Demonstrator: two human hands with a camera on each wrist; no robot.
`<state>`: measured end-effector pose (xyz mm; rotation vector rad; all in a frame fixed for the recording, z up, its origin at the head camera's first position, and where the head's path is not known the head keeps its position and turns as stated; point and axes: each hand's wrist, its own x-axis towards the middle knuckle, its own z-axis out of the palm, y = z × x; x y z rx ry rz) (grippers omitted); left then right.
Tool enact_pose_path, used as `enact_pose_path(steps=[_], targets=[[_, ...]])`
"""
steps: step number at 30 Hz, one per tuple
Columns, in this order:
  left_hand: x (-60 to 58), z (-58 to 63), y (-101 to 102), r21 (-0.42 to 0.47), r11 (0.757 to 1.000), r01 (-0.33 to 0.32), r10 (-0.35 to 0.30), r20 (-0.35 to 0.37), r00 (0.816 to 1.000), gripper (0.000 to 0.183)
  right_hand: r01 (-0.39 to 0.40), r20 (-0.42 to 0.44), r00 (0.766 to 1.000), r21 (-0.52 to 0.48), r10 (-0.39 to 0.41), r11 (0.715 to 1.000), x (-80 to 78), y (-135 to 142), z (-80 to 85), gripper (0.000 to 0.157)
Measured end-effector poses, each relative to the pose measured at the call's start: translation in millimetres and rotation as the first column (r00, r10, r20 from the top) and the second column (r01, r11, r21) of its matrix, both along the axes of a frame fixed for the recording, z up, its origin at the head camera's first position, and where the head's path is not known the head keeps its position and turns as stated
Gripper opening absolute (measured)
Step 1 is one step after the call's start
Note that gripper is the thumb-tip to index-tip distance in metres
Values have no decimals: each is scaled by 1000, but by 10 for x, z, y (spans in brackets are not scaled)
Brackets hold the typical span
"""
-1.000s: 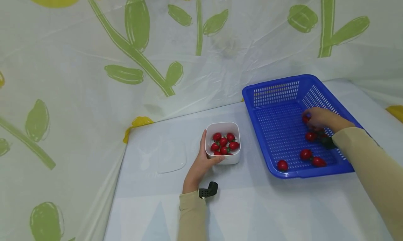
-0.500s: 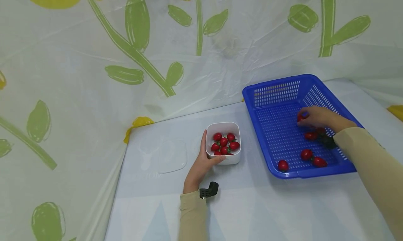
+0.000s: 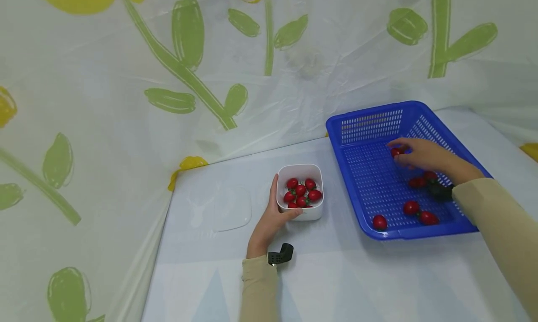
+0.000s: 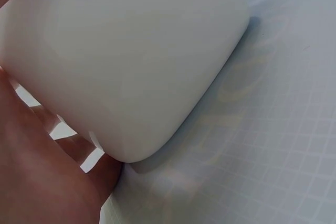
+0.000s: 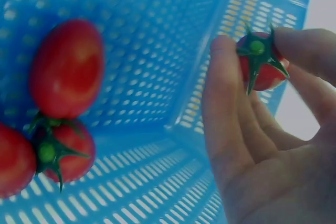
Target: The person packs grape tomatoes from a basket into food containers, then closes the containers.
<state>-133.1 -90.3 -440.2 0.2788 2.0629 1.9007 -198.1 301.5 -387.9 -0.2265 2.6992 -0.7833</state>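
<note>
The right hand (image 3: 426, 154) has shifted left and a little farther back inside the blue basket (image 3: 352, 191) over the last second, and a single tomato (image 3: 396, 152) has moved with it. Thumb and fingers pinch this tomato, its green stem end showing in the right wrist view, apart from the rest; it looks properly picked out rather than merely touched. Meanwhile the left hand (image 3: 269, 223) stays curled round the white box (image 3: 311, 214), thumb on the near side, which seems to steady it. The two hands are well apart. A cluster of tomatoes (image 3: 300, 189) already lies in the box, and the loose tomatoes (image 3: 411, 207) are in the right and near parts of the basket, so the sorting-through appears well advanced.

Box and basket sit on a pale tabletop (image 3: 336, 275) with faint blue triangles. Left of the box lies a flat clear lid (image 3: 232, 210). Behind rises a wrinkled white sheet (image 3: 109, 121) patterned with yellow flowers and green leaves.
</note>
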Motion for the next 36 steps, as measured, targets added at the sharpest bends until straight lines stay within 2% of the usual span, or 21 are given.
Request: enact_pose_path(steps=[4,9,15,20,24,30,36], targets=[[1,-8,-1,1,1000,5,-5,3,1000,97,13,-42,999,-69,-16,998,58,-31,39,40],[-7,-36,-15,-6,1000,-3,3,9,1000,97,12,-38,999,-159,-19,987,130,-116,131,49],[-29,-47,-20,-1,1000,4,-4,10,1000,96,-9,-59,998,-171,-1,985,233,-250,262,48],[-39,-29,-12,-23,1000,8,-8,-11,1000,96,-11,-97,995,-188,-7,982,331,-404,341,54],[-34,-8,-9,-20,1000,19,-19,-32,999,95,-10,-150,988,-207,-22,978,434,-553,371,45],[-21,5,-22,-20,1000,22,-22,-36,999,95,-30,-245,968,-311,-50,950,592,-790,444,40],[-16,6,-32,-24,999,27,-28,-44,999,96,50,-252,952,-425,-172,904,741,-1038,498,43]])
